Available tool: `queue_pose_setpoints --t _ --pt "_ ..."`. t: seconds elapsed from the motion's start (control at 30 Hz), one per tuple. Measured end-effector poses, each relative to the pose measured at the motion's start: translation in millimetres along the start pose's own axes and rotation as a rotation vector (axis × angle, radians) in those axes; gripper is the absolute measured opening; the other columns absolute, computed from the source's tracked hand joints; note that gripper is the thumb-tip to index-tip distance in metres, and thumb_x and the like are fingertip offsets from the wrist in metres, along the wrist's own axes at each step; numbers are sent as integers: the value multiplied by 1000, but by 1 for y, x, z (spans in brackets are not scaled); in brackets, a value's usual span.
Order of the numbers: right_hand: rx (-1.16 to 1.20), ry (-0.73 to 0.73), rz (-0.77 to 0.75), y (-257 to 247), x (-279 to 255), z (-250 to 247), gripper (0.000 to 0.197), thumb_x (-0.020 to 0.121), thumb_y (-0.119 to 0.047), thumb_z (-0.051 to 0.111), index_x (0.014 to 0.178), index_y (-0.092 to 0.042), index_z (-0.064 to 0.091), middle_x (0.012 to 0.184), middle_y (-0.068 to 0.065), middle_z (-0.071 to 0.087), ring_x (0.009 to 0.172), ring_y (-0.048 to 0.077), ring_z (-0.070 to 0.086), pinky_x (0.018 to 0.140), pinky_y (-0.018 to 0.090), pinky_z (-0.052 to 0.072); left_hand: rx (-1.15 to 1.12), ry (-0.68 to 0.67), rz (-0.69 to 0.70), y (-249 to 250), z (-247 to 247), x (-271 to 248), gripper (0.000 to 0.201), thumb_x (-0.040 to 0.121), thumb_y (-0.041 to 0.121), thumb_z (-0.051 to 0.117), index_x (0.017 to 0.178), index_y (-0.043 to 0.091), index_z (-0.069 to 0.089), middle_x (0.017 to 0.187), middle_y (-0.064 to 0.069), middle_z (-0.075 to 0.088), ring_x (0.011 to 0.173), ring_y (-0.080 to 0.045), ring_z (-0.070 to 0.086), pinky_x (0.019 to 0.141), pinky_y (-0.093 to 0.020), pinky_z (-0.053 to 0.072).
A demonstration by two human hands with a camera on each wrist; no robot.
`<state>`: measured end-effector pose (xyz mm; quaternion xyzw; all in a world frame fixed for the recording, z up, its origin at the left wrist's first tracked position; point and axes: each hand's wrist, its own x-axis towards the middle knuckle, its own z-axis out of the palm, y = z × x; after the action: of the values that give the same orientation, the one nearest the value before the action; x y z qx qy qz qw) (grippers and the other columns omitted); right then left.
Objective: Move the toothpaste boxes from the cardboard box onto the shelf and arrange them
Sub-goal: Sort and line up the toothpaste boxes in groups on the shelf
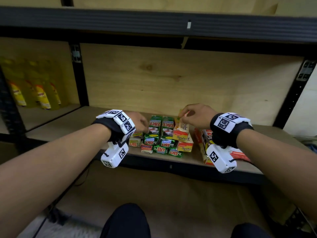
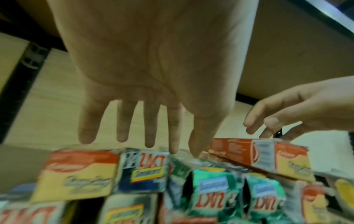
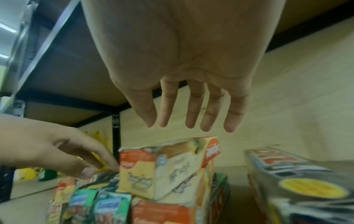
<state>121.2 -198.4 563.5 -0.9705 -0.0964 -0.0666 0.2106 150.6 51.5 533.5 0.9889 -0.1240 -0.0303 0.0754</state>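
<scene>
Toothpaste boxes are stacked on the wooden shelf [image 1: 77, 124]. Green boxes [image 1: 155, 127] [image 2: 210, 186] [image 3: 107, 203] fill the middle of the stack. Orange-and-yellow boxes [image 1: 184, 145] sit at its right. The top orange box [image 1: 181, 129] [image 2: 258, 156] [image 3: 172, 166] lies tilted. My left hand [image 1: 142, 124] [image 2: 153, 144] is open, fingertips down on the green boxes beside that orange box. My right hand [image 1: 193, 115] [image 3: 191, 124] [image 2: 287, 115] hangs open over the tilted box, fingers at its far top edge. The cardboard box is out of view.
Black-and-red boxes [image 1: 205, 138] [image 3: 296, 174] lie on the shelf to the right of the stack. Yellow bottles [image 1: 39, 86] stand in the bay to the left. The upper shelf beam [image 1: 154, 21] runs overhead. My knees [image 1: 127, 220] are below the shelf edge.
</scene>
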Motion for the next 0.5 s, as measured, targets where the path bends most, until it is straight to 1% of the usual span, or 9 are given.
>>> queue_pose_setpoints --t 0.03,0.1,0.17,0.23,0.3,0.37,0.4,0.47,0.5 --pt "-22 -8 -31 -9 0 6 16 89 -42 67 104 -34 68 108 -8 64 92 10 61 76 27 51 9 -28 6 -9 3 -1 45 88 52 62 130 35 60 138 6 56 120 -19 55 97 -27 43" --pt "-111 -30 -95 -25 1 21 19 87 -48 67 103 -37 66 112 -8 63 94 11 61 82 31 53 -16 -31 35 -24 11 -5 52 90 47 63 140 38 50 146 5 48 129 -19 49 98 -22 38" --pt "-226 -73 -144 -39 2 37 30 84 -56 68 107 -38 63 116 -6 61 94 15 63 84 36 56 -37 0 82 -34 17 -9 57 91 44 63 144 40 44 151 6 43 134 -17 45 104 -23 35" --pt "-381 -101 -164 -49 2 51 44 79 -62 68 115 -38 58 115 -6 61 98 18 61 85 41 55 -33 30 117 -41 21 -12 59 91 43 64 146 40 41 152 7 42 135 -15 44 108 -26 36" --pt "-552 -103 -159 -54 2 62 61 71 -68 71 120 -37 54 117 -4 61 105 22 59 93 46 50 -33 48 133 -45 22 -13 64 90 44 66 147 39 40 152 8 42 135 -14 43 106 -23 35" --pt "-692 -123 -130 -53 5 71 79 65 -71 74 129 -32 49 127 0 57 117 28 54 101 54 40 -51 43 152 -46 23 -14 71 85 47 70 148 37 39 151 9 42 135 -13 43 103 -20 32" --pt "-743 -132 -119 -51 7 74 87 63 -71 75 133 -29 46 133 2 54 122 30 52 103 57 37 -59 44 162 -46 24 -13 75 83 49 72 148 35 39 151 8 42 134 -13 44 104 -21 32" --pt "-804 -133 -110 -46 10 79 99 60 -69 79 139 -24 40 139 4 50 127 31 47 102 58 35 -45 52 179 -44 26 -8 82 77 55 74 148 32 39 150 3 44 133 -16 45 110 -28 36" --pt "-824 -126 -111 -45 11 81 102 60 -67 80 140 -22 38 139 5 49 128 31 46 102 58 35 -32 55 178 -43 27 -7 85 75 59 74 148 30 40 149 2 43 133 -17 44 111 -32 36"
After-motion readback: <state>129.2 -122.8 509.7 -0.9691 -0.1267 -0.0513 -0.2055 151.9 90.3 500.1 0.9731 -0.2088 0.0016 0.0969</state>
